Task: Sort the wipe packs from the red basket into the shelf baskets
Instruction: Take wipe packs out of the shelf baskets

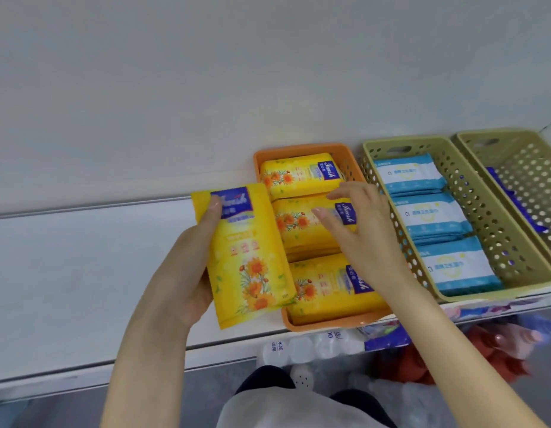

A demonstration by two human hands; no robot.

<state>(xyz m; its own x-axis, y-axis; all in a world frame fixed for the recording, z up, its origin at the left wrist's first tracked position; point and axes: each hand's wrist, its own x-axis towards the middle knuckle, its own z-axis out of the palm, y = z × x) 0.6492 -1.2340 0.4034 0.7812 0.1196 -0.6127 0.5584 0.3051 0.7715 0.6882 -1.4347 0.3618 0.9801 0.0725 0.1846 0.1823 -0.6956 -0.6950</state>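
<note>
Head view: your left hand [187, 267] grips a yellow wipe pack [249, 257] just beside the orange basket [329, 324], your right hand [360, 233] rests spread and empty on the stacked packs [302, 223] inside, so turn it crosswise onto seemingly the lowest stack.

I hold one yellow pack [249, 257]
Label up, left of the orange basket [329, 324] with three yellow packs [302, 177]; three blue packs [431, 217] in the green basket [490, 223].
</note>
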